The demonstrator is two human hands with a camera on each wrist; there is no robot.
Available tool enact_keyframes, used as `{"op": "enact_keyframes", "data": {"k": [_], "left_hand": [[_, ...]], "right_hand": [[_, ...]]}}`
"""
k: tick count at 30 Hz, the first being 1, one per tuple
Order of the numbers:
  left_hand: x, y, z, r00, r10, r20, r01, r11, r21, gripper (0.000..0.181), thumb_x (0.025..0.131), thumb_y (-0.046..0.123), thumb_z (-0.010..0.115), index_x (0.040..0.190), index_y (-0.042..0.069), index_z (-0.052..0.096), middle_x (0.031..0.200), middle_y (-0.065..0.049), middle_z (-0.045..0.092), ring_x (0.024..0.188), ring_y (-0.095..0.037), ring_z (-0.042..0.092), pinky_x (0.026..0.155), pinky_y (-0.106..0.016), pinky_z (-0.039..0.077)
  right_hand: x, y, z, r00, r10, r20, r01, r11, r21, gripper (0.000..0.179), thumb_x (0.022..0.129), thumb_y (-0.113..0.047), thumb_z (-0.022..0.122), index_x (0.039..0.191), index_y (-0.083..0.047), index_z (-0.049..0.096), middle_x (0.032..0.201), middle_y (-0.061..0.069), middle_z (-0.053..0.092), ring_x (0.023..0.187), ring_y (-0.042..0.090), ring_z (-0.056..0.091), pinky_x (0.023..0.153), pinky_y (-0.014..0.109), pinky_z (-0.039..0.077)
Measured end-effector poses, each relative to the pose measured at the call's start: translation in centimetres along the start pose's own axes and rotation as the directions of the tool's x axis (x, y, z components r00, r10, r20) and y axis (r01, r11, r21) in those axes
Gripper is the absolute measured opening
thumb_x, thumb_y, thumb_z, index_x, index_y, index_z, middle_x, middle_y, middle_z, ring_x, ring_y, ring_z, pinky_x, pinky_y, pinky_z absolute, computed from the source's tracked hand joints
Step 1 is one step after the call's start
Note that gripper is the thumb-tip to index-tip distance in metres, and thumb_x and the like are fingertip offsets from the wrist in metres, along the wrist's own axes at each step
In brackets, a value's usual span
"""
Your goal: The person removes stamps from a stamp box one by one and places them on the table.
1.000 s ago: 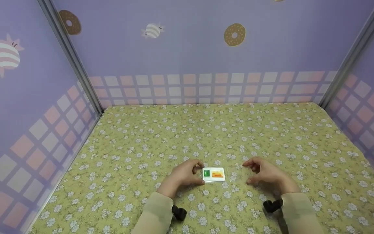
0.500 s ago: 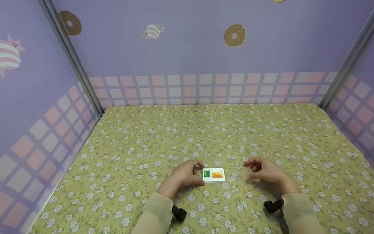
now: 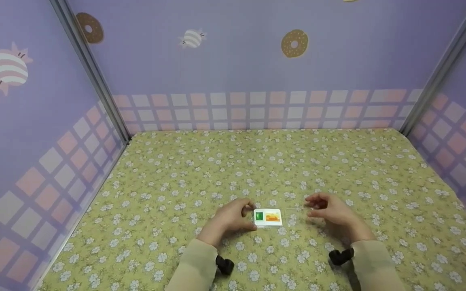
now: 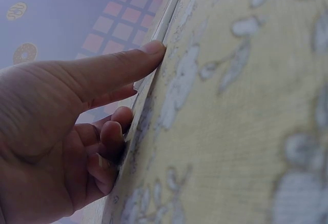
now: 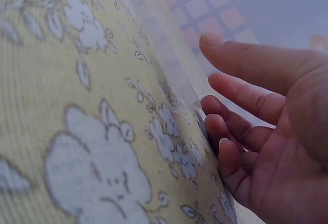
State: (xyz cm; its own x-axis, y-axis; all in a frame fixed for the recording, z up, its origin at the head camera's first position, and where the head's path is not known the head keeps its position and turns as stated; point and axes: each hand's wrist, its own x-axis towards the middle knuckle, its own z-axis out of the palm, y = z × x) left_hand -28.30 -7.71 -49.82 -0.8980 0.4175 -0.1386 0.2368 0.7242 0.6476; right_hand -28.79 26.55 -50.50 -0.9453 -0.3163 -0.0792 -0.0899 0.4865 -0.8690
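A small flat clear plastic case (image 3: 268, 226) lies on the cloth, with a white card (image 3: 267, 217) bearing green and orange pictures in its left half. My left hand (image 3: 233, 215) holds this half at its left end, thumb at the near edge and fingers at the far edge. To the right, the case's transparent lid (image 5: 164, 49) stands tilted, showing only as a thin line in the head view. My right hand (image 3: 330, 209) is at the lid's right end, thumb apart from the loosely bent fingers, fingertips right at its corner in the right wrist view.
A yellow-green flowered cloth (image 3: 217, 169) covers the table. Purple walls (image 3: 237, 60) with grey corner posts (image 3: 91, 72) enclose the back and sides. Black camera mounts (image 3: 225, 265) sit on both wrists, over beige sleeves (image 3: 194, 262).
The clear lid has swung up from lying near flat to a tilt. My right thumb has risen a little toward the fingers. The left hand and the card stay put.
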Motion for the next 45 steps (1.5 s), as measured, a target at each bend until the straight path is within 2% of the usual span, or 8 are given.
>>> {"op": "enact_keyframes", "data": {"k": [4, 9, 15, 21, 28, 37, 45], "left_hand": [[0.1, 0.1, 0.1, 1.000, -0.004, 0.000, 0.004, 1.000, 0.009, 0.051, 0.081, 0.033, 0.089, 0.125, 0.021, 0.066, 0.102, 0.001, 0.060, 0.087, -0.019, 0.052, 0.080, -0.042, 0.043], [0.1, 0.1, 0.1, 1.000, -0.003, -0.001, 0.003, 1.000, 0.031, 0.051, 0.081, 0.034, 0.089, 0.125, 0.022, 0.066, 0.097, 0.002, 0.058, 0.084, -0.018, 0.050, 0.076, -0.040, 0.040], [0.1, 0.1, 0.1, 1.000, 0.002, -0.010, -0.001, 1.000, 0.023, 0.052, 0.080, 0.033, 0.089, 0.126, 0.020, 0.067, 0.095, 0.001, 0.057, 0.081, -0.017, 0.048, 0.074, -0.038, 0.038], [0.0, 0.1, 0.1, 1.000, -0.010, -0.006, 0.010, 1.000, 0.005, 0.053, 0.080, 0.032, 0.089, 0.127, 0.020, 0.067, 0.097, 0.001, 0.058, 0.083, -0.018, 0.049, 0.075, -0.039, 0.040], [0.0, 0.1, 0.0, 1.000, -0.017, -0.004, 0.017, 1.000, -0.003, 0.052, 0.081, 0.033, 0.089, 0.126, 0.021, 0.066, 0.095, 0.001, 0.058, 0.082, -0.018, 0.050, 0.074, -0.039, 0.040], [0.0, 0.0, -0.1, 1.000, -0.021, -0.010, 0.021, 1.000, 0.001, 0.051, 0.080, 0.034, 0.089, 0.125, 0.022, 0.066, 0.096, 0.001, 0.058, 0.081, -0.017, 0.051, 0.073, -0.038, 0.041], [0.0, 0.0, 0.0, 1.000, -0.007, -0.013, 0.007, 1.000, -0.003, 0.051, 0.079, 0.032, 0.090, 0.123, 0.022, 0.067, 0.098, 0.000, 0.059, 0.083, -0.018, 0.052, 0.075, -0.039, 0.043]], "right_hand": [[0.2, -0.5, 0.3, 1.000, -0.004, -0.013, 0.004, 1.000, -0.006, 0.046, 0.092, -0.015, 0.078, 0.130, 0.006, 0.062, 0.120, 0.022, 0.066, 0.101, 0.018, 0.061, 0.084, 0.022, 0.051], [0.6, -1.0, 0.8, 0.999, 0.015, -0.045, -0.016, 1.000, -0.027, 0.044, 0.094, -0.020, 0.077, 0.130, 0.001, 0.064, 0.126, 0.020, 0.066, 0.110, 0.025, 0.064, 0.090, 0.029, 0.051], [1.6, -1.5, 1.4, 0.998, -0.045, -0.035, 0.045, 0.999, -0.002, 0.042, 0.094, -0.017, 0.076, 0.129, 0.003, 0.064, 0.125, 0.022, 0.066, 0.112, 0.028, 0.065, 0.088, 0.026, 0.054], [2.6, -2.4, 2.4, 0.999, -0.043, -0.025, 0.043, 0.999, -0.005, 0.040, 0.094, -0.016, 0.075, 0.130, 0.000, 0.066, 0.126, 0.020, 0.067, 0.116, 0.032, 0.064, 0.090, 0.036, 0.056], [3.7, -3.4, 3.7, 0.995, -0.093, 0.026, 0.095, 0.994, -0.062, 0.037, 0.094, -0.014, 0.076, 0.127, 0.001, 0.067, 0.122, 0.020, 0.069, 0.115, 0.036, 0.065, 0.095, 0.048, 0.055], [4.8, -4.2, 4.9, 0.991, -0.108, 0.078, 0.116, 0.988, -0.100, 0.036, 0.091, -0.017, 0.079, 0.123, -0.003, 0.071, 0.116, 0.016, 0.072, 0.107, 0.030, 0.068, 0.086, 0.041, 0.057], [5.1, -4.1, 5.7, 0.985, -0.124, 0.123, 0.138, 0.984, -0.114, 0.034, 0.089, -0.013, 0.080, 0.121, -0.003, 0.072, 0.122, 0.017, 0.071, 0.110, 0.032, 0.068, 0.095, 0.049, 0.054]]}}
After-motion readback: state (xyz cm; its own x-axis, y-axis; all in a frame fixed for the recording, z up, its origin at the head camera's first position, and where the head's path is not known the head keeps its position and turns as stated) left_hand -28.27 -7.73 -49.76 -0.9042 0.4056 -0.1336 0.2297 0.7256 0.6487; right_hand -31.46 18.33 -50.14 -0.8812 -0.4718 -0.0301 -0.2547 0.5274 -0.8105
